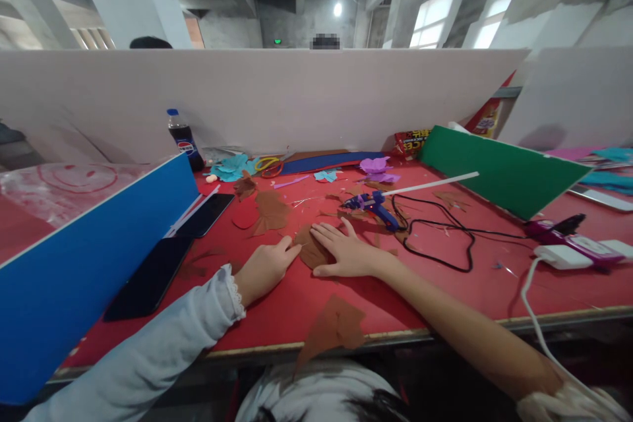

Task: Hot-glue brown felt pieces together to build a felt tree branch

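Observation:
A rounded piece of brown sheet material [311, 252] lies on the red table, between my hands. My right hand [343, 250] rests flat on it, fingers stretched out and thumb apart. At its left edge, my left hand [267, 268] is closed, thumb and forefinger pinched together at the rim. Beyond my right hand lies a blue glue gun [378, 206] with a long white glue stick in its back. More brown pieces are near: one large cut piece [271, 211] behind my left hand, another [333, 326] at the table's front edge.
Blue [113, 264] and green [499, 168] panels flank the work area. A cola bottle [185, 138], yellow-handled scissors [270, 166] and turquoise scraps [232, 168] sit toward the back. The glue gun's black cord [465, 267] runs to a purple power strip [578, 244]. Dark tablets [148, 277] lie left.

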Tool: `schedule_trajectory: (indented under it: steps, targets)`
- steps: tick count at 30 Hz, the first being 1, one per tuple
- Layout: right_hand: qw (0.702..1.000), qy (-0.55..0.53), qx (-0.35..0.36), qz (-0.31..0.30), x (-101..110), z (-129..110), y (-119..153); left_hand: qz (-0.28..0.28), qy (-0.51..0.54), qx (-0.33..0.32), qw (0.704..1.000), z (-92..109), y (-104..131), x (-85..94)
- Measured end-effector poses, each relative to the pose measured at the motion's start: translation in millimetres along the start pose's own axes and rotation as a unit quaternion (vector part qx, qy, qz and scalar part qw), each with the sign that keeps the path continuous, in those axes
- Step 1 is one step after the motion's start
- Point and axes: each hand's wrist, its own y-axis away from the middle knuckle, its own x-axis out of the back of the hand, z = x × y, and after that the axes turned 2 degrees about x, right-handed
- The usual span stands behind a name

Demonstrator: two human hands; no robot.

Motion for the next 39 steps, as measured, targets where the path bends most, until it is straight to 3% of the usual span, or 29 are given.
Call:
schedule_trajectory:
  steps: [14,21,26,35,39]
  targets:
    - [1.000,0.000,0.005,0.027,-5,2,-1,-0.028,-0.055,0.085,0.994,2,1,3.4]
    - [0.996,0.026,0.002,0.086,-7,3,-3,0.010,-0.041,0.154,0.987,-16,-2,6.0]
    - [0.989,0.039,-0.028,0.142,-9,5,-8,-0.007,-0.053,0.198,0.979,-31,-2,6.6]
    - [0.985,0.013,-0.013,0.171,-9,4,-11,-0.028,-0.048,0.217,0.975,-43,-2,7.0]
    - [0.980,0.022,-0.038,0.193,-10,6,-14,-0.035,-0.059,0.229,0.971,-46,-2,5.3]
